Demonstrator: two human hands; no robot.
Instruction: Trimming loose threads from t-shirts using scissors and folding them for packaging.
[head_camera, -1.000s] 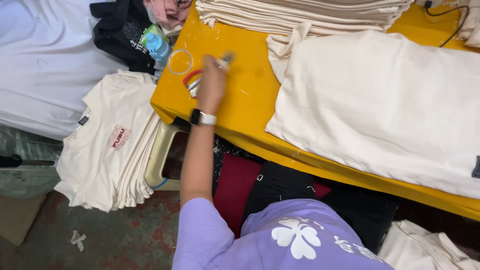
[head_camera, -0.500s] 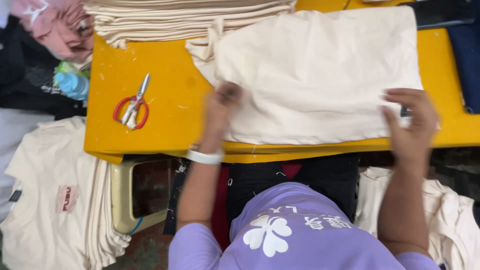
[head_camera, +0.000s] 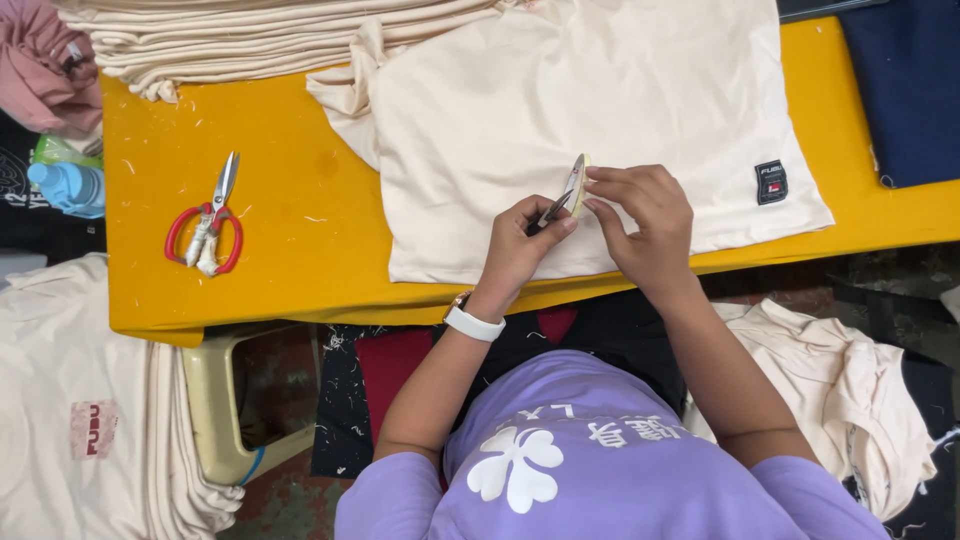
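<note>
Gripping one snipper (head_camera: 566, 196), two hands (head_camera: 525, 240), one shirt (head_camera: 600, 120)

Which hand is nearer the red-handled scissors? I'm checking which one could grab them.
Left. The left hand works on the cream shirt, to the right of the red-handled scissors; the right hand lies farther right still.

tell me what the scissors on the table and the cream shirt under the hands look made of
Scissors: bright metal blades that catch the light, with glossy red handles, probably plastic. Cream shirt: soft matte knit fabric, likely cotton, judging by its limp folds and creases.
</note>
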